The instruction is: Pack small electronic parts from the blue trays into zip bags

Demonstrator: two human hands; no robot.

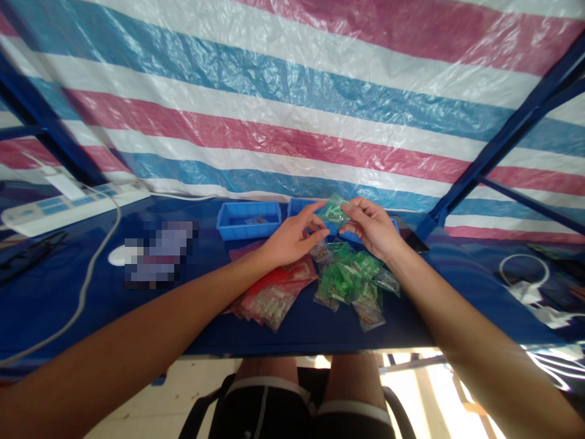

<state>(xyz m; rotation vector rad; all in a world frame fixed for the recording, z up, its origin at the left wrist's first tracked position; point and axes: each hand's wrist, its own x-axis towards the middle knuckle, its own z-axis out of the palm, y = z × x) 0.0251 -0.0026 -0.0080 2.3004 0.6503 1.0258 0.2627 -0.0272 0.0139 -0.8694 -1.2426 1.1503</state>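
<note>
A small green-tinted plastic zip bag (333, 210) is held up between my two hands, above the far side of the table. My right hand (368, 225) pinches its right side. My left hand (292, 238) has its fingertips at its left edge. Below my hands lies a heap of green-tinted zip bags (350, 277) holding small parts. To the left of that heap is a pile of red-tinted zip bags (274, 299). The contents of the bags are too small to make out.
Two blue plastic bins (249, 221) stand at the table's far edge, and a second (301, 206) sits partly behind my left hand. A power strip (59, 210), white cable, phone (414, 241) and pixelated patch (159, 253) lie on the blue table cover. A striped tarp hangs behind.
</note>
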